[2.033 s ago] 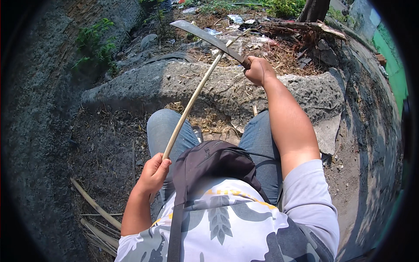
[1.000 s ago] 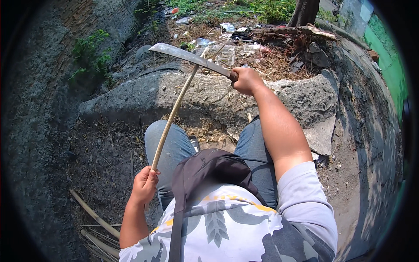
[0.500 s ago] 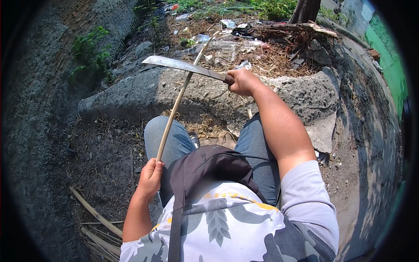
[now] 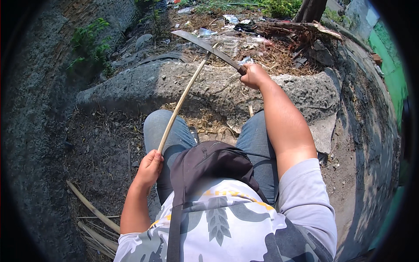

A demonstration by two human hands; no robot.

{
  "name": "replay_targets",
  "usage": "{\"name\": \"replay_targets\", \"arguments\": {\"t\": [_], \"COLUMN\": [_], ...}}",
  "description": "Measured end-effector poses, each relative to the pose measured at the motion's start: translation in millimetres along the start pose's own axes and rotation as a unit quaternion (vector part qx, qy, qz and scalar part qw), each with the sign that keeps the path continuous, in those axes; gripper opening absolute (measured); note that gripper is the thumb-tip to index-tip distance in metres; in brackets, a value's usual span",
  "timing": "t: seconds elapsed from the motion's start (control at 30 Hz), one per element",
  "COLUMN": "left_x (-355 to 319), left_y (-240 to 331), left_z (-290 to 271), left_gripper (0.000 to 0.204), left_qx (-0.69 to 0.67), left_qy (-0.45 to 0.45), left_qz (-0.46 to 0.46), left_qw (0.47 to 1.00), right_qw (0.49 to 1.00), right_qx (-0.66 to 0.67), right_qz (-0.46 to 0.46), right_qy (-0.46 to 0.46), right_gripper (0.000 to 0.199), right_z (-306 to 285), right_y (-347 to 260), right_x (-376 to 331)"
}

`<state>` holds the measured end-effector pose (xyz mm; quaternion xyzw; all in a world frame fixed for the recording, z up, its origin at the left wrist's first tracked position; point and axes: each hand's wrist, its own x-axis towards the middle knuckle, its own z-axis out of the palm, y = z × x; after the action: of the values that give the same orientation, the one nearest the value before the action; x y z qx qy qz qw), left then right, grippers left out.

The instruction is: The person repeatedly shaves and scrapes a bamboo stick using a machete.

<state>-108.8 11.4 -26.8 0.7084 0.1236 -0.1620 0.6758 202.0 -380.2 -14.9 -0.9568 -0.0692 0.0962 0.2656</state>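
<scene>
My left hand [image 4: 149, 167] grips the near end of a long pale bamboo stick [image 4: 183, 98] beside my left knee. The stick slants up and away, and its far end lies across a grey stone block [image 4: 144, 85]. My right hand [image 4: 253, 75] is closed on the dark handle of a long curved blade [image 4: 205, 46], held out over the block. The blade crosses the stick's far end; whether it touches the stick I cannot tell. I sit with both knees in blue jeans [image 4: 257, 139] and a dark bag [image 4: 209, 163] on my chest.
Dry litter, plastic scraps and branches [image 4: 279, 30] lie beyond the stone block. A rough wall with green weeds [image 4: 89, 41] rises at the left. More bamboo strips [image 4: 89, 207] lie on the dirt by my left side. A broken slab [image 4: 325, 131] leans at the right.
The blade swung down and left along the stick over the earlier frames, and now it is back up and farther right at the stick's far end. My left hand kept its hold.
</scene>
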Motion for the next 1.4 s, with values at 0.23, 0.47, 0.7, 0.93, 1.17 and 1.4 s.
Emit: {"name": "replay_targets", "arguments": {"t": [0.23,0.47,0.7,0.93,1.17,1.4], "left_x": [-1,-11,5,3,4,10], "left_y": [11,6,15,9,13,19], "left_z": [-7,-7,-5,-9,-3,4], "left_gripper": [0.032,0.033,0.031,0.031,0.031,0.031], "left_qx": [-0.036,-0.062,-0.036,-0.063,-0.036,0.161], "left_qy": [-0.007,0.006,-0.028,-0.035,-0.042,-0.019], "left_qz": [-0.069,-0.081,-0.087,-0.077,-0.067,-0.028], "left_qw": [0.997,0.995,0.995,0.994,0.996,0.986], "right_qw": [0.978,0.961,0.994,0.986,0.981,0.983], "right_qx": [-0.167,-0.200,-0.096,-0.138,-0.177,-0.142], "right_qz": [-0.117,-0.188,0.052,-0.088,-0.072,0.117], "right_qy": [-0.032,-0.021,0.010,-0.012,0.044,-0.006], "right_gripper": [0.022,0.022,0.032,0.026,0.027,0.037], "right_z": [-1,12,6,-8,-3,7], "right_y": [-52,-50,7,-52,-21,-10], "right_x": [-23,-4,4,-15,0,3]}}
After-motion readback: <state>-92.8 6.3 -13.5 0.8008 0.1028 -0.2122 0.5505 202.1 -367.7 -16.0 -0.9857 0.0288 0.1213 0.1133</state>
